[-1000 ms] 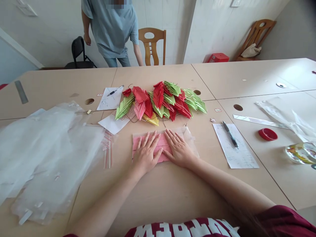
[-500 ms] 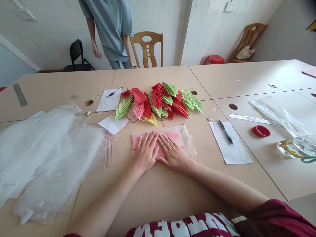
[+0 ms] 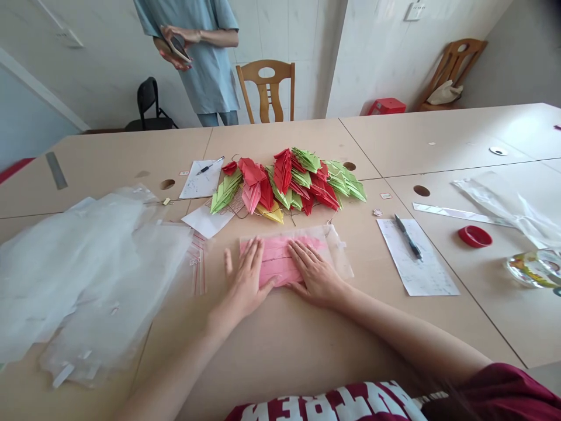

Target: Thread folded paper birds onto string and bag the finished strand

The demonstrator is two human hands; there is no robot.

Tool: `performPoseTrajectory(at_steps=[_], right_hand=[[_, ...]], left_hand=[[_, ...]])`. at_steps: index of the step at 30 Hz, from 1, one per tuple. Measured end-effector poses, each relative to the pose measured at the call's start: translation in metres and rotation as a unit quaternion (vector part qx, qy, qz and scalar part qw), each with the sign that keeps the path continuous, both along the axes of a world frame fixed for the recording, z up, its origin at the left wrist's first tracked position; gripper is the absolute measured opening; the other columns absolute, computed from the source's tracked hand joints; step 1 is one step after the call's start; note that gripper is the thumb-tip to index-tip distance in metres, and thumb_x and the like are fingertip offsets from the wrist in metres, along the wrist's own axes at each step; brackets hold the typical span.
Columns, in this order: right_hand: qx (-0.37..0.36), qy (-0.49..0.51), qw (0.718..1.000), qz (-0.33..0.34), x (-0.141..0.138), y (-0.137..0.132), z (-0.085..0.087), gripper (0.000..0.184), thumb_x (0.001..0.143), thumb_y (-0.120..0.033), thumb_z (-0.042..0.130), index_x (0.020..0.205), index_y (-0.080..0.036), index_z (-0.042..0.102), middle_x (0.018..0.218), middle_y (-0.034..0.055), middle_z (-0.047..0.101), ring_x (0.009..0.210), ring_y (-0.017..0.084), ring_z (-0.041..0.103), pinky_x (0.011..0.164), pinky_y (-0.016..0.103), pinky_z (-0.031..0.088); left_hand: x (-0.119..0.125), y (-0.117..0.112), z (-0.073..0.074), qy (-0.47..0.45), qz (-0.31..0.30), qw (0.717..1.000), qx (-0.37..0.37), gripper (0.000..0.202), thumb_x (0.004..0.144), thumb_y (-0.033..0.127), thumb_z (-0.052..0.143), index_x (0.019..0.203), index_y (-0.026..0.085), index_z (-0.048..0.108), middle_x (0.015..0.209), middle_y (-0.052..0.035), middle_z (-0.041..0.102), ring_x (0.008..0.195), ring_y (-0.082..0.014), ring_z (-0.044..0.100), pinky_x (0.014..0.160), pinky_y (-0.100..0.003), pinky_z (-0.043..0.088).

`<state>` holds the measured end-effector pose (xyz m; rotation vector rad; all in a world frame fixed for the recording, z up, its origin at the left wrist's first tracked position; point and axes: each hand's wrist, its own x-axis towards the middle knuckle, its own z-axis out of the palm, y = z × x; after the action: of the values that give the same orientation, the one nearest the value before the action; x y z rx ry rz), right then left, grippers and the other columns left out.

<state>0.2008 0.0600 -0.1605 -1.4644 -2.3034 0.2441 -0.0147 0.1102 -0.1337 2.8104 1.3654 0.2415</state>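
Observation:
In front of me on the table lies a clear plastic bag (image 3: 336,252) with folded pink paper (image 3: 280,264) inside it. My left hand (image 3: 249,275) rests on the bag's left part, fingers stretched out, the thumb apart from them. Flat across its right part lies my right hand (image 3: 316,273), fingers extended over the pink paper. Neither hand grips anything. Just beyond the bag is a heap of folded paper pieces (image 3: 284,181) in red, green, pink and yellow, with thin strings among them.
A pile of clear plastic bags (image 3: 100,263) spreads over the left side. To the right are a written sheet (image 3: 421,275) with a pen (image 3: 407,237), a red tape roll (image 3: 475,236) and a glass container (image 3: 532,269). Across the table stands a person (image 3: 197,70) holding a phone-like object.
My left hand has slid left, away from my right hand, uncovering more pink paper. The person opposite has raised both hands with the phone-like object. My view has shifted slightly.

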Motion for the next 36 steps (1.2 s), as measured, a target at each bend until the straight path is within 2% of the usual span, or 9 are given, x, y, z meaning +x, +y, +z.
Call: performPoseTrajectory(at_steps=[8, 15, 19, 22, 24, 27, 30, 33, 36], right_hand=[[0.017, 0.016, 1.0, -0.011, -0.007, 0.001, 0.001, 0.074, 0.089, -0.039, 0.05, 0.149, -0.005, 0.025, 0.156, 0.0204, 0.022, 0.147, 0.032, 0.008, 0.117, 0.054, 0.025], [0.044, 0.006, 0.999, -0.023, 0.003, -0.005, 0.014, 0.061, 0.091, -0.035, 0.049, 0.143, -0.006, 0.037, 0.15, 0.0191, 0.036, 0.144, 0.029, 0.024, 0.118, 0.053, 0.023], [0.055, 0.04, 0.982, -0.174, 0.04, -0.016, 0.03, 0.041, 0.095, -0.031, 0.044, 0.134, -0.017, 0.05, 0.133, 0.014, 0.057, 0.126, 0.029, 0.05, 0.113, 0.058, 0.026], [-0.037, 0.158, 0.93, -0.33, 0.075, -0.021, 0.033, 0.036, 0.096, -0.039, 0.04, 0.118, -0.018, 0.058, 0.114, 0.0138, 0.066, 0.099, 0.026, 0.065, 0.089, 0.048, 0.05], [-0.146, 0.282, 0.87, -0.378, 0.094, -0.023, 0.031, 0.039, 0.096, -0.046, 0.038, 0.112, -0.018, 0.059, 0.1, 0.0114, 0.069, 0.076, 0.021, 0.068, 0.067, 0.037, 0.054], [-0.29, 0.426, 0.778, -0.359, 0.107, -0.023, 0.032, 0.046, 0.091, -0.056, 0.044, 0.109, -0.016, 0.058, 0.086, 0.0085, 0.07, 0.053, 0.014, 0.063, 0.043, 0.024, 0.043], [-0.384, 0.459, 0.74, -0.308, 0.105, -0.023, 0.036, 0.047, 0.087, -0.06, 0.049, 0.096, -0.015, 0.06, 0.065, 0.0033, 0.065, 0.041, 0.01, 0.051, 0.036, 0.02, 0.03], [-0.394, 0.434, 0.757, -0.288, 0.096, -0.019, 0.038, 0.047, 0.086, -0.062, 0.047, 0.072, -0.018, 0.054, 0.05, -0.0021, 0.055, 0.035, 0.008, 0.041, 0.037, 0.021, 0.025], [-0.3, 0.333, 0.83, -0.332, 0.086, -0.015, 0.034, 0.042, 0.087, -0.057, 0.049, 0.068, -0.02, 0.054, 0.051, -0.0027, 0.055, 0.039, 0.011, 0.046, 0.042, 0.022, 0.031]], left_hand=[[0.07, 0.016, 0.011, -0.032, -0.189, 0.978, -0.087, 0.062, 0.099, 0.047, 0.027, 0.153, 0.02, 0.014, 0.158, -0.0056, 0.021, 0.148, -0.0191, 0.016, 0.12, -0.045, 0.015], [0.065, 0.022, -0.002, -0.076, -0.135, 0.984, -0.091, 0.054, 0.102, 0.036, 0.024, 0.153, 0.024, 0.011, 0.158, -0.0042, 0.025, 0.146, -0.0162, 0.022, 0.119, -0.04, 0.019], [0.068, 0.023, -0.003, -0.06, -0.14, 0.985, -0.081, 0.062, 0.098, 0.049, 0.033, 0.153, 0.028, 0.014, 0.158, -0.003, 0.023, 0.147, -0.0213, 0.019, 0.119, -0.044, 0.02], [0.072, 0.023, -0.004, -0.049, -0.143, 0.986, -0.066, 0.069, 0.092, 0.059, 0.041, 0.151, 0.032, 0.019, 0.159, -0.0032, 0.022, 0.147, -0.0276, 0.018, 0.118, -0.051, 0.02], [0.073, 0.023, -0.005, -0.045, -0.144, 0.987, -0.058, 0.068, 0.091, 0.058, 0.043, 0.151, 0.035, 0.02, 0.159, -0.0023, 0.021, 0.147, -0.0291, 0.018, 0.117, -0.053, 0.02], [0.075, 0.024, -0.007, -0.036, -0.144, 0.988, -0.05, 0.065, 0.091, 0.057, 0.044, 0.15, 0.037, 0.022, 0.16, -0.0007, 0.019, 0.146, -0.0302, 0.017, 0.117, -0.054, 0.02], [0.075, 0.024, -0.007, -0.03, -0.142, 0.988, -0.047, 0.065, 0.091, 0.057, 0.045, 0.149, 0.037, 0.025, 0.159, -0.0007, 0.02, 0.146, -0.0318, 0.017, 0.117, -0.055, 0.021], [0.076, 0.023, -0.007, -0.025, -0.144, 0.988, -0.045, 0.065, 0.09, 0.054, 0.047, 0.149, 0.038, 0.025, 0.159, -0.001, 0.019, 0.146, -0.0327, 0.017, 0.117, -0.055, 0.02], [0.077, 0.02, -0.007, -0.024, -0.148, 0.988, -0.044, 0.065, 0.09, 0.05, 0.049, 0.15, 0.038, 0.024, 0.16, -0.0024, 0.018, 0.145, -0.0346, 0.018, 0.116, -0.057, 0.02]])
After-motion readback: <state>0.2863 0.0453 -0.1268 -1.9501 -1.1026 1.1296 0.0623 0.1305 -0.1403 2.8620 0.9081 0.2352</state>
